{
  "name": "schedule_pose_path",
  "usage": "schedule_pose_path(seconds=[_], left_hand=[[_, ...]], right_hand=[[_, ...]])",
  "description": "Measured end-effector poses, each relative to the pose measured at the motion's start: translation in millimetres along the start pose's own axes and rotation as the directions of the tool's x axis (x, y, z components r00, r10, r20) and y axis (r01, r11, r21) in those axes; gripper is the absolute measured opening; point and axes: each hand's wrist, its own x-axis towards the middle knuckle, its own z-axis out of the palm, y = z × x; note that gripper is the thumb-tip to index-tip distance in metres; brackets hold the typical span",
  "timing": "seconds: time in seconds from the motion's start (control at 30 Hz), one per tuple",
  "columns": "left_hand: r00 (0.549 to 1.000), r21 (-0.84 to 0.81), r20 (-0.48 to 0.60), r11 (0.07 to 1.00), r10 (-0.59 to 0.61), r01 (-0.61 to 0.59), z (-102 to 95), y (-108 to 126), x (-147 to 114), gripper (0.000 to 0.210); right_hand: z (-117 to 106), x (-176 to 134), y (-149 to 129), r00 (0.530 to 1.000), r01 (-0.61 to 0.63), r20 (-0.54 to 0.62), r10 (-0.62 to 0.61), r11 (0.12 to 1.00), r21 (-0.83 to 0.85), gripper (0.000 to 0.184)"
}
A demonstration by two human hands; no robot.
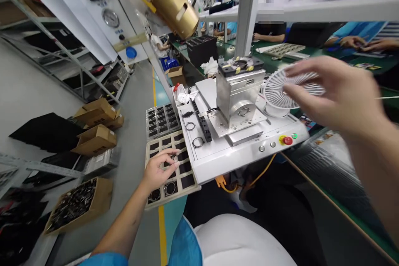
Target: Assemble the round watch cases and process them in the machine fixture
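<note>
My left hand point(160, 169) is over the beige compartment tray point(149, 205) left of the machine. Its thumb and fingertips curl round something small that I cannot make out. Two round watch cases point(170, 188) lie in the tray's near compartments; dark pads line others. Raised at the right, my right hand point(339, 91) has thumb and fingers apart, with nothing visible between them. Behind its fingertips is a white round fan point(277, 91). On the white machine bed point(218, 162) stands a metal block with a black fixture point(241, 66) on top.
A gold cylindrical machine head point(176, 4) hangs above. A red stop button point(287, 140) sits on the machine's front edge. Two thin rings point(198, 142) lie on the bed. A clear tray point(162, 120) lies beyond the beige one. Cardboard boxes point(96, 139) stand left; co-workers sit across.
</note>
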Motion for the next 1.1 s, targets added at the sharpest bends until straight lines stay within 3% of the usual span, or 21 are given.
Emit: schedule_pose_path(seconds=[0.03, 0.1, 0.2, 0.27, 0.33, 0.4, 0.47, 0.57, 0.67, 0.8, 0.93, 1.0, 1.1], left_hand=[[0.998, 0.004, -0.056, 0.999, 0.043, -0.043, -0.4, 9.1, 9.8, 0.024], [0.983, 0.023, -0.138, 0.993, 0.119, -0.116, -3.7, 26.6, 29.0, 0.019], [0.956, 0.037, -0.183, 0.973, 0.229, -0.226, -13.4, 50.9, 57.9, 0.013], [0.930, 0.055, -0.206, 0.952, 0.306, -0.301, -20.2, 68.4, 81.2, 0.013], [0.898, 0.083, -0.231, 0.927, 0.375, -0.366, -23.9, 89.3, 111.1, 0.016], [0.874, 0.107, -0.242, 0.907, 0.421, -0.408, -22.2, 113.7, 148.2, 0.021], [0.876, 0.137, -0.209, 0.900, 0.434, -0.413, -14.4, 140.2, 189.8, 0.024], [0.927, 0.286, -0.095, 0.902, 0.363, -0.324, 5.0, 177.0, 248.3, 0.028], [0.964, 0.413, 0.002, 0.878, 0.264, -0.242, 22.2, 200.2, 284.9, 0.040], [0.951, 0.359, 0.148, 0.882, 0.271, -0.307, 24.6, 199.3, 290.4, 0.059], [0.882, 0.211, 0.218, 0.862, 0.417, -0.460, 16.4, 173.2, 274.0, 0.053], [0.842, 0.177, 0.239, 0.830, 0.484, -0.528, 17.1, 159.9, 268.2, 0.052], [0.813, 0.198, 0.237, 0.792, 0.533, -0.577, 24.1, 146.8, 267.4, 0.068]], right_hand=[[5.5, 21.5, -2.0, 1.000, 0.023, 0.006, -0.023, 1.000, 0.016, 0.021], [21.0, 67.0, -3.8, 0.989, 0.036, 0.141, -0.039, 0.999, 0.028, 0.025], [40.3, 120.2, 1.1, 0.909, -0.008, 0.418, 0.005, 1.000, 0.005, 0.025], [45.9, 136.4, 8.6, 0.865, -0.018, 0.502, -0.013, 0.998, 0.059, 0.021], [48.3, 138.1, 17.0, 0.884, -0.024, 0.463, -0.058, 0.985, 0.169, 0.026], [50.7, 130.6, 24.3, 0.946, -0.035, 0.320, -0.059, 0.959, 0.281, 0.036], [53.5, 119.2, 29.3, 0.991, -0.046, 0.134, -0.006, 0.924, 0.379, 0.043], [52.4, 98.1, 31.8, 0.994, -0.079, -0.029, 0.107, 0.866, 0.494, 0.041], [36.4, 66.0, 28.8, 0.984, -0.119, -0.047, 0.172, 0.829, 0.546, 0.039], [0.6, -4.1, 24.4, 0.941, -0.261, -0.021, 0.338, 0.763, 0.592, 0.039], [-16.8, -91.3, 34.9, 0.803, -0.524, 0.075, 0.592, 0.640, 0.562, 0.040], [-12.0, -130.8, 46.7, 0.693, -0.666, 0.143, 0.706, 0.552, 0.501, 0.047], [6.9, -174.2, 66.0, 0.551, -0.806, 0.259, 0.793, 0.427, 0.409, 0.066]])
